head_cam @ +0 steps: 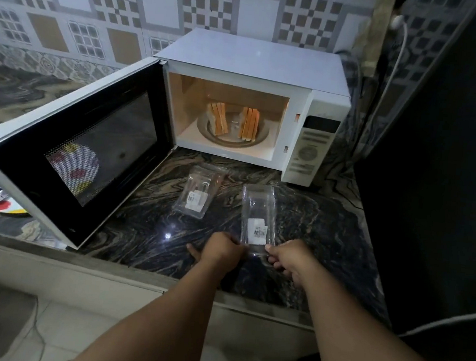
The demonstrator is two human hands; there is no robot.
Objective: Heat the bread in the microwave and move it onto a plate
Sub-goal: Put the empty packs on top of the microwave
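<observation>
The white microwave [255, 101] stands at the back of the dark marbled desk [146, 230] with its door [68, 159] swung wide to the left and the inside lit warm. On the glass turntable [231, 139] the bread [217, 118] stands on edge in two small stacks of slices, one left and one right, with a gap between them. In front of the oven lie two clear plastic wrappers: the left wrapper [198, 190] lies flat on the desk by itself, and the right wrapper [258, 216], with a white barcode label, is held at its near end by both hands. The left hand [222, 249] has its fingers curled onto the wrapper's left corner, and the right hand [287, 259] pinches the right corner; the fingertips are tucked under and hard to make out, and the clear film nearly vanishes against the stone near them. The plate [1, 203], white with red and yellow spots, sits on the desk at far left, mostly hidden behind the open door and seen dimly through its mesh window. Something small and shiny rests on the plate, too blurred to tell. A white cable [396, 64] runs down the right wall, where all falls into shadow
</observation>
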